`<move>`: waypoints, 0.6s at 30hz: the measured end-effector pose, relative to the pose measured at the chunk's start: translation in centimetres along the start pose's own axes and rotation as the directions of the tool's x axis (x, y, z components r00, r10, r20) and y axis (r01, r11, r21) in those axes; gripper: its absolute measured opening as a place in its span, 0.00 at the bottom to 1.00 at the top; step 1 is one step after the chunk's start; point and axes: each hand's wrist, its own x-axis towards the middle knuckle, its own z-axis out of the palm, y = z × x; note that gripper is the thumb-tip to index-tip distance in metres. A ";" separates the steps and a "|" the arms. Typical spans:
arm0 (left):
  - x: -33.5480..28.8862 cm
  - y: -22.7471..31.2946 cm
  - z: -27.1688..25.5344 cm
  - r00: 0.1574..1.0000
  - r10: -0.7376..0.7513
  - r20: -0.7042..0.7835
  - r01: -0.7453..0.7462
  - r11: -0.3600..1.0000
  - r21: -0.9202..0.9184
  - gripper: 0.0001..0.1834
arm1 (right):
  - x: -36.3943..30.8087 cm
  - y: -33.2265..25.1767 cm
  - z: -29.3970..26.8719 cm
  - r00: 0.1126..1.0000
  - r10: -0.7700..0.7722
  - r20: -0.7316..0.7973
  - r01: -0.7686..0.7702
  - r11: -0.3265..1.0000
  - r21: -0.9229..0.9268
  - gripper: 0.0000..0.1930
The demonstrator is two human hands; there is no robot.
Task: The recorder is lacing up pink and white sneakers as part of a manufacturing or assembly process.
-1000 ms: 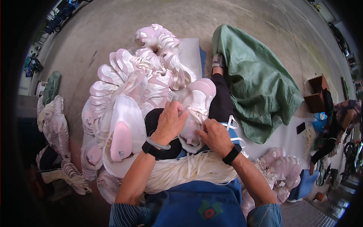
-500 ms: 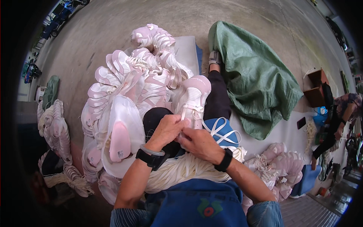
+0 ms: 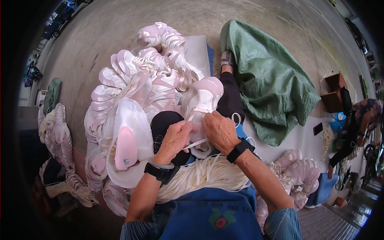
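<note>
A pink and white shoe upper (image 3: 206, 94) lies between my knees, toe pointing away from me. My left hand (image 3: 176, 138) is closed at its left edge, thumb and fingers gripping the upper. Beneath that hand a white shoelace (image 3: 196, 145) runs across the opening toward the right. My right hand (image 3: 220, 130) is closed over the right side of the lacing area, pinching lace; its fingertips are partly hidden. A loop of white lace shows beyond the right hand. Across my lap lies a thick bundle of cream laces (image 3: 204, 176), above my blue apron (image 3: 212, 212).
Stacked pink and white shoe uppers (image 3: 156, 86) stand in a large heap at left. More uppers (image 3: 298, 172) lie at right. A green sheet (image 3: 268, 88) covers the floor beside my leg. A phone (image 3: 318, 129) and a person (image 3: 362, 124) are at far right.
My hands were together over the lacing; now the right hand has moved up and right, apart from the left. A lace now stretches between them, and the loops on the right have shrunk.
</note>
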 end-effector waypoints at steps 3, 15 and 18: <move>0.1 0.1 0.0 1.000 0.005 -0.004 -0.005 1.000 -0.005 0.20 | -0.4 -0.1 0.4 0.999 -0.027 -0.033 0.031 0.993 0.115 0.10; 0.1 -0.1 -0.1 0.987 0.161 0.017 -0.157 0.933 0.324 0.19 | -2.9 -2.9 -1.3 0.900 -0.191 0.393 -0.040 0.860 0.509 0.12; -0.5 0.6 0.3 0.990 0.133 0.046 -0.141 0.920 0.366 0.17 | -3.4 -1.9 -1.4 0.915 -0.186 0.358 0.011 0.898 0.439 0.13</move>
